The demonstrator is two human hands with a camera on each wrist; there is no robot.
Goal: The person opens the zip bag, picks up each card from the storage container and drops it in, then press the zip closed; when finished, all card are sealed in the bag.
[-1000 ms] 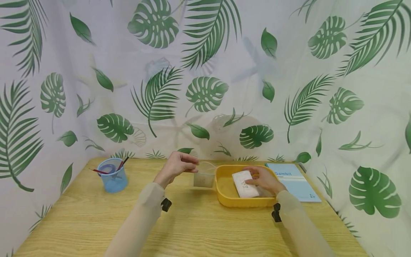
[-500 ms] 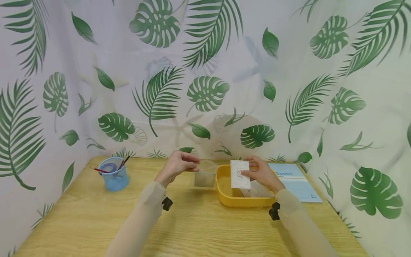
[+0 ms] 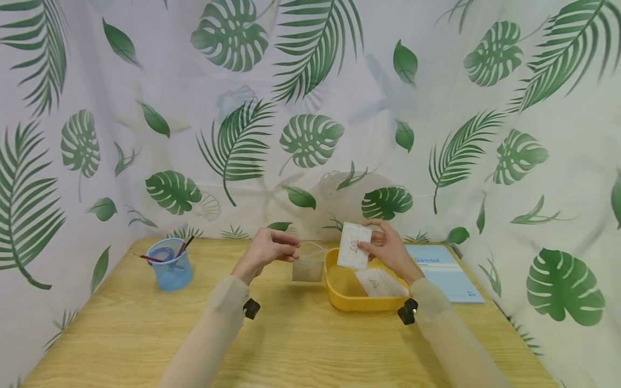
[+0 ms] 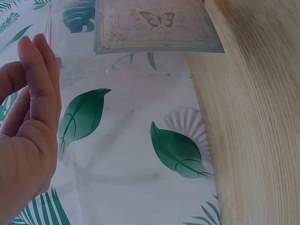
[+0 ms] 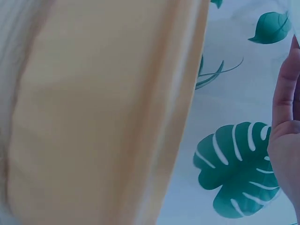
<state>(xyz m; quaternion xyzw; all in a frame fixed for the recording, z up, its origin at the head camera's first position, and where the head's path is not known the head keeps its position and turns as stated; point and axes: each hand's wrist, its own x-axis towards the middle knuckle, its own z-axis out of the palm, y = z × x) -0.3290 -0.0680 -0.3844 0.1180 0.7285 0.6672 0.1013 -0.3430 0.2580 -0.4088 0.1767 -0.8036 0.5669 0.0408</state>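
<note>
My left hand pinches the top of a clear zip bag between thumb and fingers, left of the yellow tray. A pale card with a butterfly print sits in the bag's lower part, seen in the left wrist view. Above the tray, my right hand holds a white card with a small brown print by its right edge, tilted slightly. More such cards lie overlapping inside the tray. In the right wrist view the tray's yellow side fills much of the picture, with my right hand's fingers at the right edge.
A blue mesh pen cup with pens and a purple ring-shaped item stands at the left back. Right of the tray lies a light blue notebook, partly behind my right arm. A leaf-patterned cloth closes off the back and sides.
My right hand has lifted the white card up out of the tray and moved it slightly left, toward the bag. The left hand keeps its place with the bag.
</note>
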